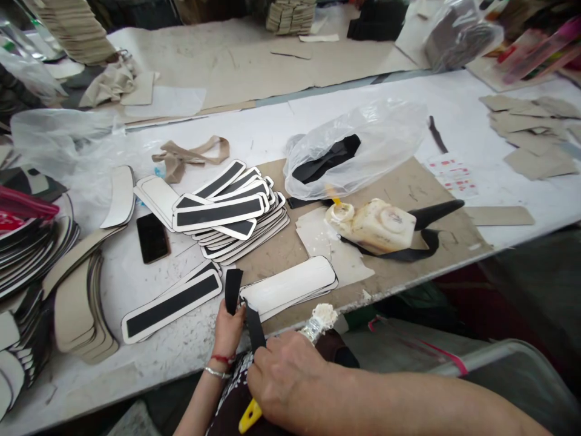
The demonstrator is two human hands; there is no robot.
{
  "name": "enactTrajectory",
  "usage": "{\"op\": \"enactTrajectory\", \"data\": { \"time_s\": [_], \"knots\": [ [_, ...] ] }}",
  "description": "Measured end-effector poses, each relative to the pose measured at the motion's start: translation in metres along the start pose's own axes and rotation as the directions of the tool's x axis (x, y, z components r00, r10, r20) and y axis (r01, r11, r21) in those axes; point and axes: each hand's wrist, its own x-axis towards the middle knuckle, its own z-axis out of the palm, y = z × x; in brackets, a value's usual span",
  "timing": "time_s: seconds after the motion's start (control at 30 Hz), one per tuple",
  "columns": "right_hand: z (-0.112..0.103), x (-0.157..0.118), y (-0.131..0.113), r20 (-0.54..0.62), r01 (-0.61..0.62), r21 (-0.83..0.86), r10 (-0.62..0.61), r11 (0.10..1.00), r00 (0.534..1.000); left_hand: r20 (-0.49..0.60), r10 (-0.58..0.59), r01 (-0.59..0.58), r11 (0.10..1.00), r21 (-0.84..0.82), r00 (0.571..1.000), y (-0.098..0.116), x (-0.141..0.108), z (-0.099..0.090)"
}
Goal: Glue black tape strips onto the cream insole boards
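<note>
My left hand (229,330), with a red cord and a silver bangle at the wrist, is closed on a black strip (233,289) at the table's front edge. My right hand (290,369) grips a brush by its yellow handle (250,416); the white-coated bristles (325,315) point up and away. Another length of black strip (255,330) runs down behind my right hand, and whether those fingers touch it I cannot tell. Just beyond both hands lies a small stack of white rounded panels (290,283). Left of it are white panels with black strips down their middles (172,307).
A pile of black-striped panels (220,212) lies mid-table beside a phone (153,238). A stained white glue container (384,225) stands on cardboard, near a clear plastic bag (385,139) with black material inside. Curved beige pieces (77,303) are stacked left.
</note>
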Motion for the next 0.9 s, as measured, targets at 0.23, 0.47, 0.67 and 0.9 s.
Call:
{"op": "enactTrajectory", "data": {
  "time_s": [0.23, 0.47, 0.67, 0.9],
  "knots": [
    [-0.020, -0.033, 0.046, 0.105, -0.351, 0.117, 0.340, 0.929, 0.935, -0.003, -0.033, 0.033, 0.998, -0.049, 0.999, 0.000, 0.000, 0.002],
    [0.028, -0.040, 0.137, 0.065, -0.765, -0.087, 0.769, 0.639, 0.635, -0.013, -0.035, 0.033, 0.995, -0.095, 0.999, -0.009, 0.001, 0.004],
    [0.045, -0.037, 0.152, 0.013, -0.808, -0.129, 0.815, 0.575, 0.579, -0.033, -0.009, 0.006, 0.996, -0.084, 0.999, -0.014, 0.002, 0.005],
    [0.044, -0.034, 0.162, 0.028, -0.801, -0.151, 0.812, 0.579, 0.582, -0.027, 0.001, -0.005, 0.992, -0.126, 1.000, -0.019, 0.003, 0.006]
  ]
}}
